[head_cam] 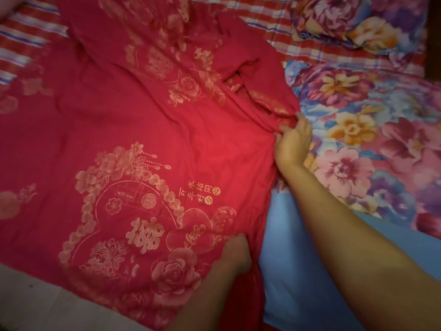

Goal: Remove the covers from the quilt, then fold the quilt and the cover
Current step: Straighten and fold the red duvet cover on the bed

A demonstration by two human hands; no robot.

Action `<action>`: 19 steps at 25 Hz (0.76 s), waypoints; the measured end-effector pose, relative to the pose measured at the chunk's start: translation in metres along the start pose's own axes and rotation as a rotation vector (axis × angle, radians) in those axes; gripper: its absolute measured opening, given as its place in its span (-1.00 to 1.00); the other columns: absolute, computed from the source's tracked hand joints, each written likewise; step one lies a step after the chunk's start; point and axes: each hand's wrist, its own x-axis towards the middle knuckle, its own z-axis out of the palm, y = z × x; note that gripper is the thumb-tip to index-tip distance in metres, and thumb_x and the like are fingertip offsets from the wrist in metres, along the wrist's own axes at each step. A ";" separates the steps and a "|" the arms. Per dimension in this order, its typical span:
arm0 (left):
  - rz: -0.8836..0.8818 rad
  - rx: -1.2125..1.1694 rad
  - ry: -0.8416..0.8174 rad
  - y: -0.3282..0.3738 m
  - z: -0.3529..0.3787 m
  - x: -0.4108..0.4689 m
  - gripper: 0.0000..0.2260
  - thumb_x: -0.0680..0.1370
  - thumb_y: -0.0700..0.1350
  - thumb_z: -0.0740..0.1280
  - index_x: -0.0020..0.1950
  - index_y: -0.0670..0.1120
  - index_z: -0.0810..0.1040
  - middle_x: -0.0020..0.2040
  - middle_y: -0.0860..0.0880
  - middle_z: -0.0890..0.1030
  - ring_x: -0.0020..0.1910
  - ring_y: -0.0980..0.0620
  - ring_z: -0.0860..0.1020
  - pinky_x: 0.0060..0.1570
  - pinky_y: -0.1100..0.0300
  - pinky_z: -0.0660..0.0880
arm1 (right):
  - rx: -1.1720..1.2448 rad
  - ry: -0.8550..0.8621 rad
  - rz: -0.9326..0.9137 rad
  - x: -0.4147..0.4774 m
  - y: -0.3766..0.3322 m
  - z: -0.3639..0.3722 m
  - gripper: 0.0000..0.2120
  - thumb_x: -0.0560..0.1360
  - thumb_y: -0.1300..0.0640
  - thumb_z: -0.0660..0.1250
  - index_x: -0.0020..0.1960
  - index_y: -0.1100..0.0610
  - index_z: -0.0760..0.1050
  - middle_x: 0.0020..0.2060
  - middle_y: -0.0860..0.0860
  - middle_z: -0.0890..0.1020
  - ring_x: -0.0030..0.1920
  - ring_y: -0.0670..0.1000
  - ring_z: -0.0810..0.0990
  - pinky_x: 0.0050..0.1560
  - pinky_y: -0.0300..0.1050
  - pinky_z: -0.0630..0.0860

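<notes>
I see a checked sheet [274, 32] in red, white and purple, showing at the far left and across the far middle. A flowered pillow [353, 25] lies on it at the far right. Near left runs a pale strip [35, 299], too blurred for me to name. The light is dim and warm.

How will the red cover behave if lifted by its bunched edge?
Likely floppy: the red cover gathers into folds where the right hand grips it. Probably light, as it lies thin and wrinkled. The left hand on it may hold part down.
</notes>
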 end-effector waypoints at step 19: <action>-0.219 -0.751 0.198 0.049 -0.002 -0.013 -0.71 0.54 0.11 0.26 -0.14 -0.11 0.48 -0.13 -0.08 0.58 -0.05 -0.09 0.56 -0.07 0.14 0.41 | 0.754 -0.476 0.787 0.016 -0.005 -0.011 0.04 0.28 -0.21 0.46 0.53 0.04 -0.06 0.45 0.07 0.29 0.37 0.01 0.39 0.28 0.13 0.43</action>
